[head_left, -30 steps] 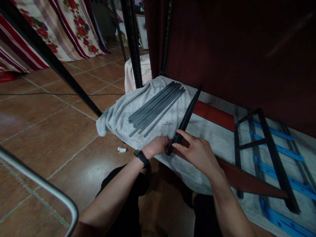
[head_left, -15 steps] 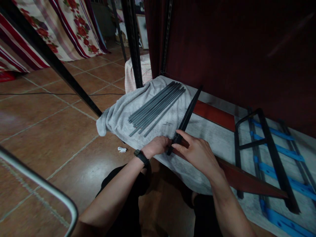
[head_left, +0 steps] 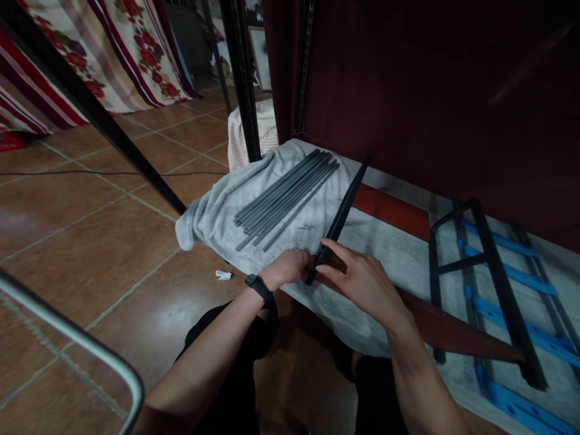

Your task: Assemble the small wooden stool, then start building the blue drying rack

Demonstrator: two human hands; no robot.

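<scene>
A long black metal bar [head_left: 342,214] lies slantwise over the grey towel [head_left: 203,223], its near end between my hands. My right hand [head_left: 362,278] has thumb and index finger closed on that near end from the right. Against the bar's left side, my left hand [head_left: 290,266] is curled with its fingertips pressed together; whatever they hold is hidden. Several grey metal rods [head_left: 285,196] lie side by side beyond my left hand. A few small screws [head_left: 307,227] rest on the towel between the rods and the bar.
A reddish-brown board [head_left: 453,329] and a black frame [head_left: 496,290] lie to the right, near blue slatted parts [head_left: 516,314]. Farther back is an orange-red board [head_left: 394,211]. Black uprights [head_left: 247,90] stand behind. A pale metal tube [head_left: 72,332] crosses the lower left.
The view has shifted very slightly. Both hands keep their places at the near end of the bar, with no clear movement of the rods or screws.
</scene>
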